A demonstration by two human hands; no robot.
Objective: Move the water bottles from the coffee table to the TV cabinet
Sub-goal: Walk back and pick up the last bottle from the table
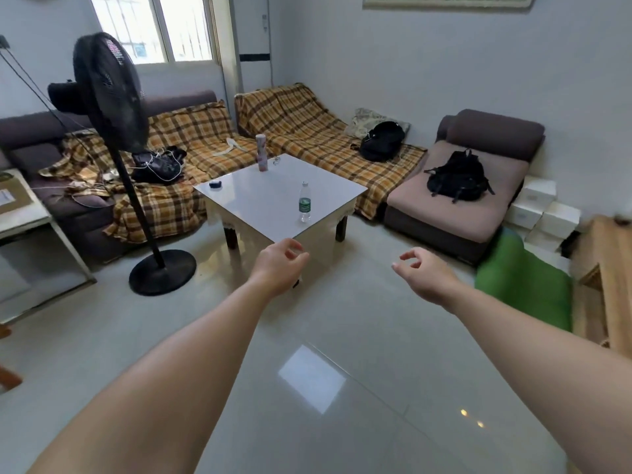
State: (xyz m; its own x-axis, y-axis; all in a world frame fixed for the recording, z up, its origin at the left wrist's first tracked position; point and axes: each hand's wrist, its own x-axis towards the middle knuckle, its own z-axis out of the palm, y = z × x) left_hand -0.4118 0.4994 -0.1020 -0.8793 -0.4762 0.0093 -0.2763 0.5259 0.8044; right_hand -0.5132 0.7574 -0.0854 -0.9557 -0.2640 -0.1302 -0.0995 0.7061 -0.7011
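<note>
A clear water bottle with a green label stands upright near the right front edge of the white coffee table. A tall pink patterned bottle stands at the table's far corner. My left hand reaches forward, fingers loosely curled and empty, just below the table's near corner. Held out to the right over the floor, my right hand is empty too, with thumb and forefinger curved apart. Both hands are well short of the clear bottle.
A black standing fan stands left of the table. Plaid-covered sofas wrap behind it, with black backpacks on the seats. A small dark object lies on the table. A wooden cabinet and something green are at right.
</note>
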